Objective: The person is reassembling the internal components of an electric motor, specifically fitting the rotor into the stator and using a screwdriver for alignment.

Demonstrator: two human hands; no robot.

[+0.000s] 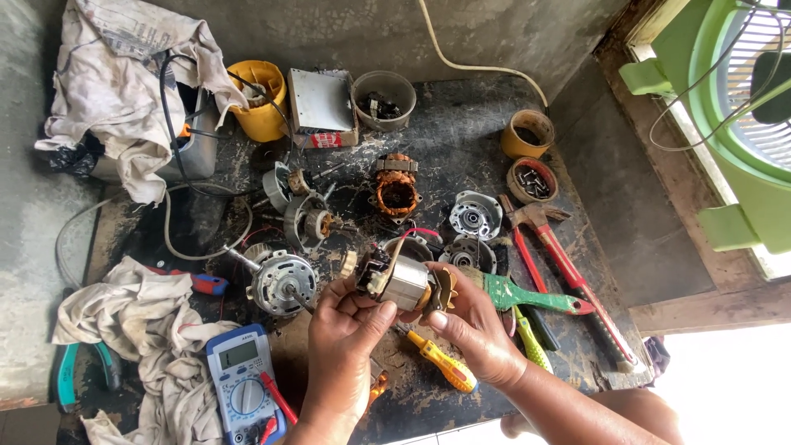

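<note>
Laminated steel and enamelled copper make up the small motor stator (401, 283) that both hands hold just above the dark, grimy workbench (461, 124), roughly at its front middle. The left hand (342, 330) pinches it from below and from the near side, thumb pressed against the pale metal stack; the right hand (470, 325) cups the other end, fingers curled round the yellowish plastic end piece. Both are closed on it, neither slack.

By its build it is probably dense for its size and quite rigid through the steel core, so the core is the sound place to grip. The windings and the thin red lead (416, 233) arching off its top look like the delicate parts (the wire enamel would likely scratch, and the lead could tear at its joint), and fingers are better kept off them. The metal appears dull rather than oily, so slipping seems a small risk, though the sharp lamination edges may bite.

Just beneath the hands lies a yellow-handled screwdriver (441, 363). To the left stands a fan motor with its shaft (283, 283), and further front a blue multimeter (241, 383) with red probes, beside a crumpled white rag (144, 330). Behind are a bare copper-wound stator (396, 191) and a round bearing cover (475, 214); to the right, green-handled pliers (527, 294) and a red-handled hammer (568, 268).
</note>
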